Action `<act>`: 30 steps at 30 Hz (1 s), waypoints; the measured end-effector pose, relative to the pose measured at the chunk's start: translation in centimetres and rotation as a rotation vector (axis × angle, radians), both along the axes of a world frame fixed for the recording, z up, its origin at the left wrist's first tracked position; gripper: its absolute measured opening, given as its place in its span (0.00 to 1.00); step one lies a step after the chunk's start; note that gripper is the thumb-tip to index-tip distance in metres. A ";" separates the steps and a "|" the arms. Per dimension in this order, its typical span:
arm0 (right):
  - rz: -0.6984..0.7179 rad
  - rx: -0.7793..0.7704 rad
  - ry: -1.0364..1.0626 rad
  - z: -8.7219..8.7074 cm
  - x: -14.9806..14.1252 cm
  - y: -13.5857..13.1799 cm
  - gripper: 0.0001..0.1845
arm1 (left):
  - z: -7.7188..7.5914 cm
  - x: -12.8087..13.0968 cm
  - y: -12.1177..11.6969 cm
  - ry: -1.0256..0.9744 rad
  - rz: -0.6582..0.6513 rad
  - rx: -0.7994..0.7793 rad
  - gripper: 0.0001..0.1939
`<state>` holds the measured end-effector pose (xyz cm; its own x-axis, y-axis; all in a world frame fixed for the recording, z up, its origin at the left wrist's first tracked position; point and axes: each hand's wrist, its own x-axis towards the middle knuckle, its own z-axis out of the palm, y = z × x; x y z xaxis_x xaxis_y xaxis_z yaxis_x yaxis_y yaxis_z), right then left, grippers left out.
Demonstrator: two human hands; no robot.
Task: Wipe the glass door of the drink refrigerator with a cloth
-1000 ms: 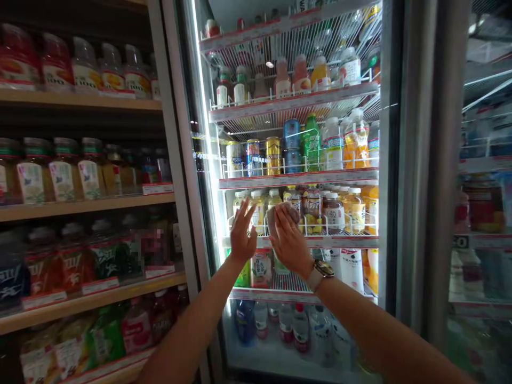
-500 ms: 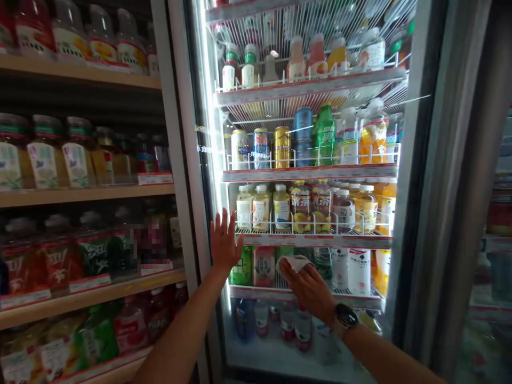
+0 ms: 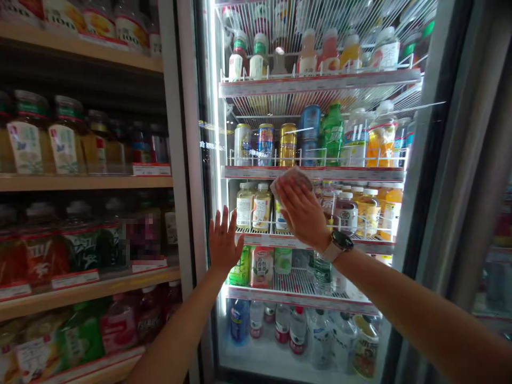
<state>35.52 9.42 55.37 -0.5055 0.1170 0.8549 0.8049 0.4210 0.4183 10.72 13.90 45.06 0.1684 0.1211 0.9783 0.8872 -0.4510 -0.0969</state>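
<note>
My left hand [image 3: 224, 242] lies flat with fingers spread against the glass door [image 3: 256, 368] of a lit drinks fridge, near its left edge. Higher up and to the right, my right hand [image 3: 302, 210] presses a pale cloth [image 3: 294, 178] against the same glass. Its fingers are stretched over the cloth, and a watch [image 3: 342, 241] sits on that wrist. Behind the glass stand drink cans [image 3: 288, 145], a green bottle [image 3: 333, 136] and tea bottles [image 3: 262, 208]. The right hand hides part of the bottle row behind it.
On the left, an open wooden shelf [image 3: 88, 182] carries bottled drinks such as amber bottles [image 3: 66, 138]. A metal door frame [image 3: 180, 160] divides it from the fridge. Another dim glass section [image 3: 494, 256] is at the far right.
My right hand and the cloth have moved up the glass, from the lower can shelf to just below the upper can shelf. My left hand stays in place. The view has shifted slightly.
</note>
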 end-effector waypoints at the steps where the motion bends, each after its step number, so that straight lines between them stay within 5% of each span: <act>1: 0.006 -0.035 -0.062 -2.0 -0.8 -0.1 0.41 | 0.0 0.0 0.0 0.000 0.003 0.004 0.35; 6: 0.105 -0.162 -0.332 -12.4 -2.9 -0.3 0.39 | -0.2 -0.1 0.0 0.017 0.017 0.030 0.35; 9: 0.181 -0.167 -0.437 -15.0 -2.8 0.0 0.38 | -0.2 -0.3 0.0 0.019 0.018 0.027 0.35; 12: 0.187 -0.127 -0.477 -12.3 -2.8 0.3 0.38 | -0.3 -0.2 0.0 0.025 0.022 0.014 0.35; 17: 0.080 -0.031 -0.269 -0.6 -4.9 1.2 0.37 | -0.3 -0.2 -0.5 0.011 0.007 -0.006 0.34; 20: 0.076 0.019 -0.125 4.0 -6.9 1.8 0.34 | 0.3 -1.4 -0.9 0.061 -0.053 -0.012 0.31; 24: 0.066 0.033 -0.067 3.6 -8.9 2.1 0.35 | 2.2 -3.9 -0.4 -0.007 -0.026 0.027 0.30; 30: 0.143 -0.025 -0.261 -3.5 -10.4 1.8 0.41 | 3.5 -5.3 1.4 -0.127 0.034 -0.024 0.31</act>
